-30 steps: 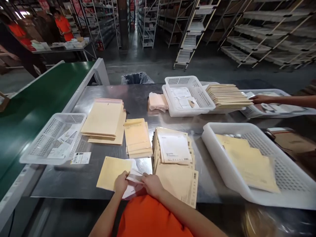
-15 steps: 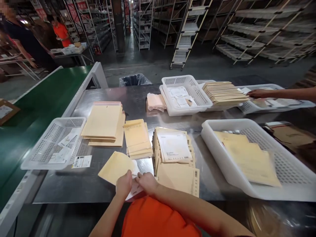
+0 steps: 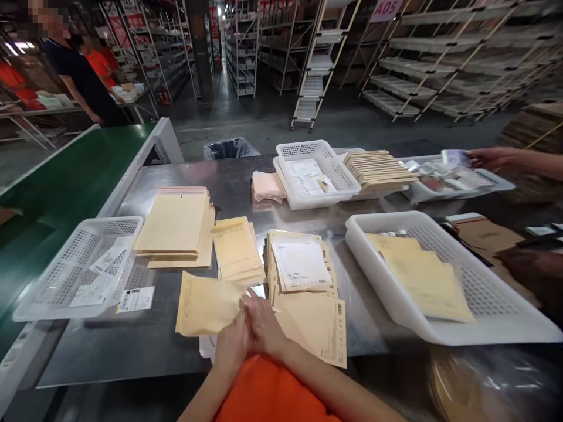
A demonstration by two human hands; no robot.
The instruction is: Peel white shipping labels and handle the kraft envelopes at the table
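Note:
A yellow padded envelope [image 3: 204, 305] is in my hands above the table's front edge. My left hand [image 3: 234, 339] is closed around its right end. Pressed against the left, my right hand [image 3: 264, 321] has its fingers bent over the same end, and the fingertips are partly hidden. Part of a white sheet [image 3: 206, 347] shows below the envelope. Just behind lies a small stack of yellow envelopes [image 3: 237, 246]. To the right are fanned envelopes [image 3: 310, 328], with a white printed packet [image 3: 301, 264] on top.
At left stand a white basket [image 3: 79, 246] with slips, a label [image 3: 135, 299] and large envelopes [image 3: 171, 223]. A white bin [image 3: 396, 310] of envelopes is at right. Farther back are stacked baskets [image 3: 316, 202]; a co-worker's hand [image 3: 497, 158] holds a small packet. A green conveyor [image 3: 88, 170] runs left.
The envelope has turned nearly level and its open end is now gathered between my hands, which have come together. The white piece at its mouth is mostly hidden. The co-worker's hand has lifted a packet.

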